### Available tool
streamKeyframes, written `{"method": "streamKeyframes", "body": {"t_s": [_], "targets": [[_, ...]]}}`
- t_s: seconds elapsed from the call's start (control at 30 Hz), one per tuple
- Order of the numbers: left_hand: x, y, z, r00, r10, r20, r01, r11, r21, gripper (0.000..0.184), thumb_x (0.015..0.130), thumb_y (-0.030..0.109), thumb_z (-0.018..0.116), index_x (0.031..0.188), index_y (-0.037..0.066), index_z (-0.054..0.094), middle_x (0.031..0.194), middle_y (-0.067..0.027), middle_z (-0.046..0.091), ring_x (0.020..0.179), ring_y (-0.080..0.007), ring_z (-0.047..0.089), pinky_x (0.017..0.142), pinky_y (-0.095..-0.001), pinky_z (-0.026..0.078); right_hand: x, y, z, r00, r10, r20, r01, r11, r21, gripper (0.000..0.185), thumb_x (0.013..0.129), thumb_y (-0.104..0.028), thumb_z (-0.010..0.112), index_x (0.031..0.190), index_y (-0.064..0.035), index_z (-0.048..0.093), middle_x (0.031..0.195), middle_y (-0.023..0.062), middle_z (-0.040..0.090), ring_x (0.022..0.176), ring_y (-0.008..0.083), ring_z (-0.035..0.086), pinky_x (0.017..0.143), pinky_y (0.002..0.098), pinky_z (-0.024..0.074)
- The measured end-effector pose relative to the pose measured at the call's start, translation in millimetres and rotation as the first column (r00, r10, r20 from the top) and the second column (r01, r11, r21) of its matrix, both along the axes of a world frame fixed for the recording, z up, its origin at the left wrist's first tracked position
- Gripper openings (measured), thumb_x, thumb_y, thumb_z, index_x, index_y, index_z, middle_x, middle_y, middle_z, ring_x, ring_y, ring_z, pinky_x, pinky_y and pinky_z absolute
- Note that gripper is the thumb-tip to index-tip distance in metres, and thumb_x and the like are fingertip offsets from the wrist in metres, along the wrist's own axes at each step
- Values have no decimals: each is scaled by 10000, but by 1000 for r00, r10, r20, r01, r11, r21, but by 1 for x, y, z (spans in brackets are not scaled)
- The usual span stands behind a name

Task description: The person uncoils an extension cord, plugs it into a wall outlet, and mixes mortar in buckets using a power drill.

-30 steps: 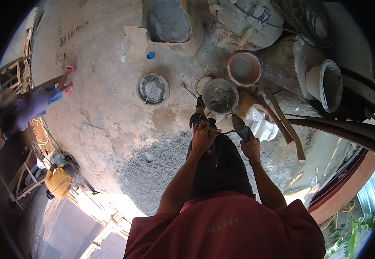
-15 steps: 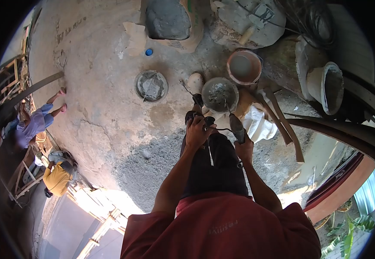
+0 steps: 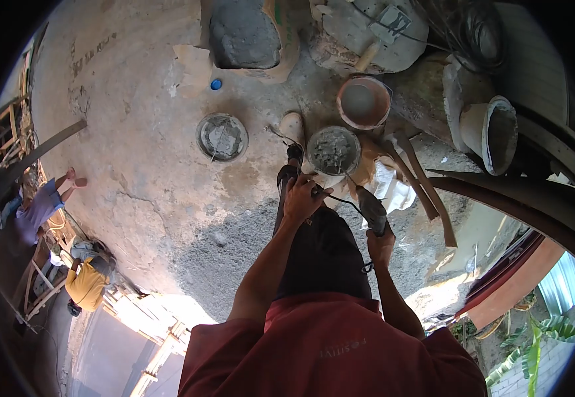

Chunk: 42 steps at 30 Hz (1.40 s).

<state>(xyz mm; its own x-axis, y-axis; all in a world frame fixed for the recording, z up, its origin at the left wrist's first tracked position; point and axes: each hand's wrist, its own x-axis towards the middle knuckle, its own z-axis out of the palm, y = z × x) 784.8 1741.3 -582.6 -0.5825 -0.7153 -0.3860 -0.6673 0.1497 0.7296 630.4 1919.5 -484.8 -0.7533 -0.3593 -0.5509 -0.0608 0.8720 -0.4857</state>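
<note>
My right hand is closed around the handle of a dark power drill. From the drill a thin mixing rod points at the near rim of a round bucket. Lumpy grey mortar lies in that bucket. A black cord runs between the drill and my left hand, whose fingers are closed on it in front of my legs. Whether the rod's tip touches the mortar is hard to make out.
Left of my feet stands another bucket with grey material. An orange-rimmed bucket sits beyond the mortar. Further away is an open bag of grey powder. Long-handled tools lie at right. Two people sit at far left.
The drill has been drawn back toward me and to the right, so its rod reaches less far into the bucket. My view has shifted slightly, and my legs have changed position.
</note>
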Motion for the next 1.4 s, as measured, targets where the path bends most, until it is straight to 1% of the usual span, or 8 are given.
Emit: {"method": "streamKeyframes", "body": {"t_s": [0.4, 0.6, 0.7, 0.87, 1.0, 1.13, 1.23, 1.4], "targets": [[24, 17, -6, 996, -38, 85, 36, 999, 21, 447, 752, 462, 744, 768, 28, 638, 984, -72, 598, 939, -259, 599, 958, -435, 381, -63, 0, -110, 998, 67, -13, -67, 997, -27, 262, 737, -120, 640, 941, 44, 649, 745, 175, 659, 651, 272, 645, 620, 407, 506], [7, 30, -4, 999, 26, 40, -24, 999, -31, 429, 737, 458, 752, 745, 40, 655, 968, -86, 621, 926, -264, 614, 968, -445, 367, -106, 30, -125, 428, -661, 616, 830, 557, 21, 124, 701, -84, 668, 719, 14, 595, 577, 62, 529, 452, 151, 519, 406, 277, 414], [0, 29, -1, 999, 40, 34, -41, 999, 25, 454, 737, 477, 747, 718, 33, 650, 980, -91, 622, 908, -268, 617, 962, -455, 371, -83, 36, -114, 648, -616, 449, 683, 730, 18, 189, 701, -105, 670, 826, 29, 624, 612, 72, 556, 466, 159, 529, 426, 279, 432], [-10, 42, -7, 999, 51, -2, -50, 994, -97, 468, 729, 478, 753, 758, 23, 651, 973, -83, 616, 929, -283, 606, 944, -429, 405, -63, 31, -85, 942, 326, -81, -333, 937, -107, 504, 672, -62, 607, 1172, -3, 595, 816, 192, 680, 772, 365, 677, 708, 421, 511], [-13, 36, -4, 998, 35, 47, -34, 999, -17, 477, 726, 482, 751, 810, 19, 673, 984, -85, 623, 946, -285, 609, 966, -436, 394, -46, 23, -65, 930, 364, 45, -367, 923, 119, 628, 672, -63, 671, 1286, -85, 542, 974, 245, 666, 943, 393, 652, 800, 423, 522], [-11, 36, -7, 998, 52, 31, -50, 997, -52, 479, 732, 491, 742, 823, 24, 682, 978, -81, 629, 961, -283, 612, 1000, -439, 375, -37, 33, -93, 965, 216, -148, -240, 955, -174, 436, 690, -88, 664, 1112, 14, 619, 748, 139, 677, 646, 286, 665, 607, 380, 525], [-7, 42, -12, 998, 70, 1, -70, 994, -89, 473, 733, 491, 741, 811, 29, 680, 976, -77, 628, 951, -282, 611, 988, -444, 377, -54, 19, -96, 870, -358, 340, 392, 919, -35, 170, 765, -152, 707, 752, -37, 583, 590, 15, 554, 437, 68, 485, 378, 224, 352], [-1, 37, -12, 996, 86, 11, -85, 994, -67, 464, 730, 489, 744, 805, 34, 686, 977, -75, 624, 933, -272, 608, 966, -453, 382, -74, 11, -84, 990, 112, 82, -102, 987, -121, 290, 721, -144, 660, 982, -20, 630, 678, 114, 644, 551, 241, 619, 523, 365, 479]]}}
